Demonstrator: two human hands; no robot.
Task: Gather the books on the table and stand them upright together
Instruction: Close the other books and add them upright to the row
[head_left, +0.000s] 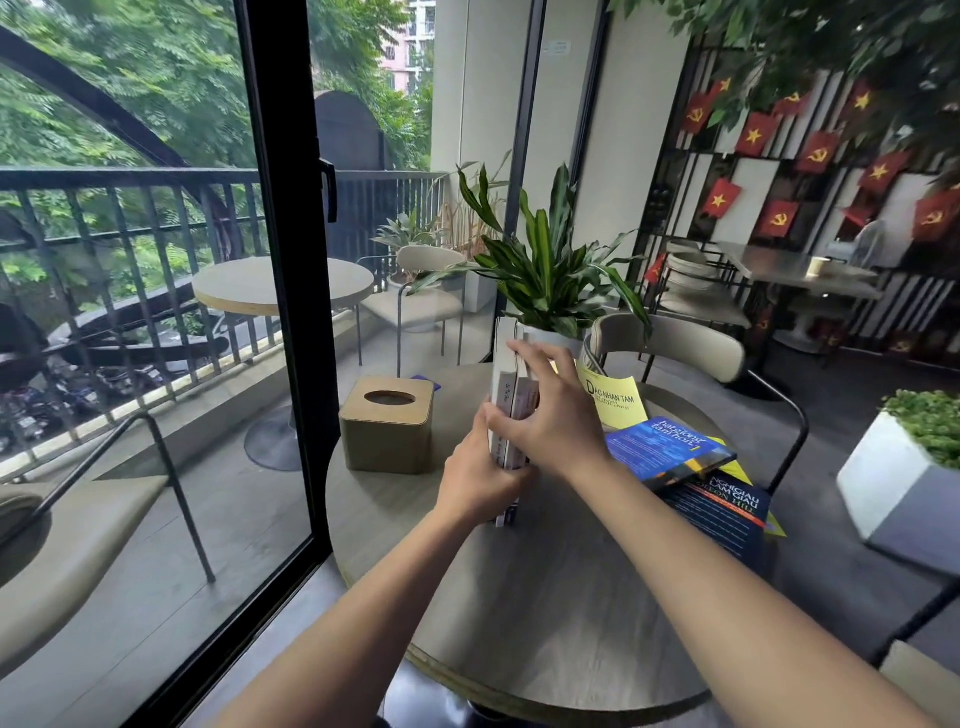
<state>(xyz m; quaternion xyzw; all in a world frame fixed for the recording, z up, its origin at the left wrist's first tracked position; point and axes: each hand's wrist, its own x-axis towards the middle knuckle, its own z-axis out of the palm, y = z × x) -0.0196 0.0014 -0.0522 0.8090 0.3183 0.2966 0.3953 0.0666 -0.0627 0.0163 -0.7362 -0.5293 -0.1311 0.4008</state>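
A few white-spined books (505, 395) stand upright together near the middle of the round grey table (545, 623). My left hand (480, 478) grips their lower left side. My right hand (545, 410) presses on them from the right, fingers spread over the top edge. A yellow book (615, 400) leans behind my right hand. A blue book (667, 449) lies flat to the right, on top of a dark blue book (727, 514) and another yellow one (737, 470) underneath.
A wooden tissue box (387, 423) stands on the table left of the books. A potted plant (550, 291) sits at the table's far edge, with a chair (670, 343) behind it. A glass sliding door (280, 260) runs along the left. A white planter (898, 478) stands right.
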